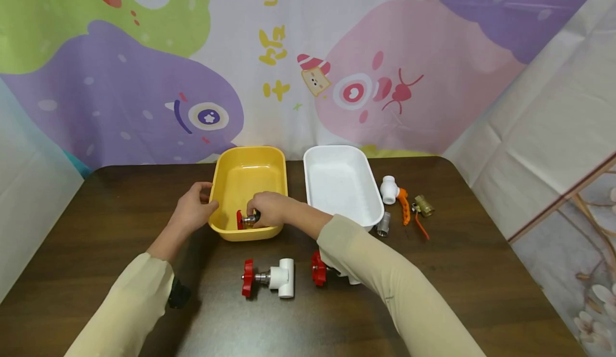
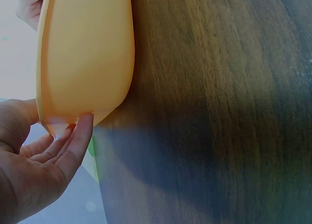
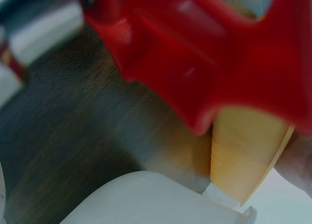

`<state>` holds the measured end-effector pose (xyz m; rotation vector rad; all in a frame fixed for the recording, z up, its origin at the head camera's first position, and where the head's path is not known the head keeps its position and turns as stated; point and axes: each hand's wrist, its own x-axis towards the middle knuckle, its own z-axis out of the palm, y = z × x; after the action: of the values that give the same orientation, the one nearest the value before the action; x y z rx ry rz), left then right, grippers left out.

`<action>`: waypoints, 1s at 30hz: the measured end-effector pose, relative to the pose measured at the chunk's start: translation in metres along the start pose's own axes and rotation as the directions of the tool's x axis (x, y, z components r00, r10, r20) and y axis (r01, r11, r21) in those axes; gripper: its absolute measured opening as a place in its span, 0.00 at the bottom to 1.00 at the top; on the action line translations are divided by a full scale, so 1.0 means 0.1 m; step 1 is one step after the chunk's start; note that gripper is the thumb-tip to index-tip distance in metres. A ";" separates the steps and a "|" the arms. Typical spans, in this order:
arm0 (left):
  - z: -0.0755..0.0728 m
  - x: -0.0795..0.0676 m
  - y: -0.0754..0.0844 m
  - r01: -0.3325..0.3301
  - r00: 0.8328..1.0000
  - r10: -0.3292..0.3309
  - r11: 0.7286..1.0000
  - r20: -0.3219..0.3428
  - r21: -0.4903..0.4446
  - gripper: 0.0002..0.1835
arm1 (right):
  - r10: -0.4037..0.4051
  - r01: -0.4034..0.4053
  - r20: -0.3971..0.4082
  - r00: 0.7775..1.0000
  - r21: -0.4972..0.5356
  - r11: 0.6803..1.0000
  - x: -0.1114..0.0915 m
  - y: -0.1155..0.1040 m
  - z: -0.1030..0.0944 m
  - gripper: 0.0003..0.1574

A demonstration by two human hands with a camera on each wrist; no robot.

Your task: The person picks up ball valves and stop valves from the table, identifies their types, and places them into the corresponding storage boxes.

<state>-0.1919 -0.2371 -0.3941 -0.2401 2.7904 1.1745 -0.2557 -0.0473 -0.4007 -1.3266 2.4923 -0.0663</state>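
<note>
At the left side of a yellow tray [image 1: 247, 170], my left hand [image 1: 191, 207] pinches the rim, thumb on top and fingers against the outer wall [image 2: 87, 53]. My right hand [image 1: 270, 209] reaches into the near end of this tray. It grips the dark end of a valve with a metal stem [image 1: 248, 220] and a red handle [image 1: 239, 219], which points left. The right fingers partly hide that valve. Nearer on the table lies a red-handled valve with a white tee body [image 1: 286, 278]. Another red-handled valve [image 1: 318, 269] is partly hidden beneath the right sleeve.
A white tray [image 1: 337, 156] stands right of the yellow one. Beside it lie a metal fitting [image 1: 383, 224], a white valve [image 1: 389, 190] with an orange handle, and a brass valve [image 1: 423, 206] with a red lever. Behind the dark wooden table [image 1: 144, 186] hangs a cartoon-printed cloth.
</note>
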 end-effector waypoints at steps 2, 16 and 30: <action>0.00 0.00 0.00 -0.005 1.000 0.005 1.000 -0.003 0.000 0.30 | 0.003 -0.003 0.001 1.000 -0.001 1.000 0.00 0.00 0.00 0.21; 0.00 0.00 0.00 -0.001 1.000 0.001 1.000 -0.004 -0.003 0.29 | 0.005 -0.005 -0.006 1.000 -0.004 1.000 -0.03 -0.02 -0.01 0.20; 0.01 0.01 -0.01 -0.006 1.000 0.006 1.000 -0.003 0.002 0.29 | -0.024 0.026 -0.056 0.998 0.039 0.999 -0.07 -0.01 -0.10 0.21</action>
<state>-0.1927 -0.2370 -0.3954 -0.2333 2.7971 1.1730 -0.2543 -0.0430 -0.3891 -1.3581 2.5063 -0.1592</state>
